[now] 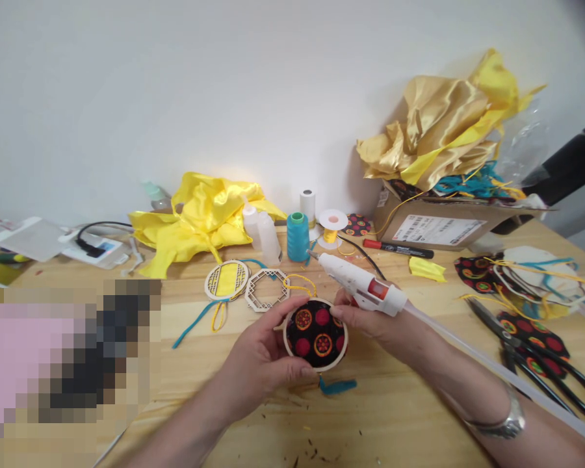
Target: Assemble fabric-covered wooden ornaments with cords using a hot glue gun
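Note:
My left hand (273,351) is closed around the left rim of a round wooden-rimmed disc (314,335), its face covered in black fabric with red and orange circles. My right hand (370,322) is closed on a white hot glue gun (363,279), whose handle is mostly hidden. The right thumb touches the disc's upper right edge. The gun's nozzle points up and left, and a long glue stick (468,351) trails from its rear along my forearm. A teal ribbon tassel (338,387) hangs below the disc, and a yellow cord loop (302,281) shows above it.
Two cut-out wooden ornaments, one round (210,284) and one octagonal (251,302), lie behind my hands. Teal thread (298,238), glue bottles (269,240) and yellow satin (202,214) stand farther back. Black scissors (521,341) lie right, below a cardboard box (429,224) of fabric.

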Demonstrator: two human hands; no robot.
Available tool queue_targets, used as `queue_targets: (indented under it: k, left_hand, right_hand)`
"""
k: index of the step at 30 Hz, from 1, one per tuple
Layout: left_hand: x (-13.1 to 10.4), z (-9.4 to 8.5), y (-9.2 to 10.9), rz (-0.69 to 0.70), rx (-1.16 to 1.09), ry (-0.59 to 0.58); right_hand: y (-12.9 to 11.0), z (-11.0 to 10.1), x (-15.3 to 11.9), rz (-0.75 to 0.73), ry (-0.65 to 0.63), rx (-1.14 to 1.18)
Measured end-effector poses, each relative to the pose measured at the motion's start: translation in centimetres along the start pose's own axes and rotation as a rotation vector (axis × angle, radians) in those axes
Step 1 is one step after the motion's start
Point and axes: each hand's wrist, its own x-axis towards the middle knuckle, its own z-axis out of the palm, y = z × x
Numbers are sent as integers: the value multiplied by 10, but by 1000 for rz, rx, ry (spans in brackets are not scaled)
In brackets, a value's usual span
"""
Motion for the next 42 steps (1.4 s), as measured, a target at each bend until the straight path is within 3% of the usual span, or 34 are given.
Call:
queue_targets:
  k: [10,15,18,23,29,36,42]
  left_hand:
    - [0,2,1,-9,27,29]
    - [1,1,0,52,38,46]
    - [-1,1,-1,124,86,77]
    - [-5,1,-3,300,187,92]
    - [-3,1,-3,417,242,160]
    - [1,2,2,338,131,165]
    - [3,-4,1,226,44,167]
  right_hand:
    - [2,0,0,-54,-54,-11]
    - [-6,-1,-3,-38,-48,32]
    - [-14,-12,-4,-54,-12,78]
    - [-12,-48,-2,-176,109,159]
    - [0,-67,-6,-247,-113,198]
    - [8,-51,-8,-320,-33,378]
    - [12,-50,-13,-314,-104,254]
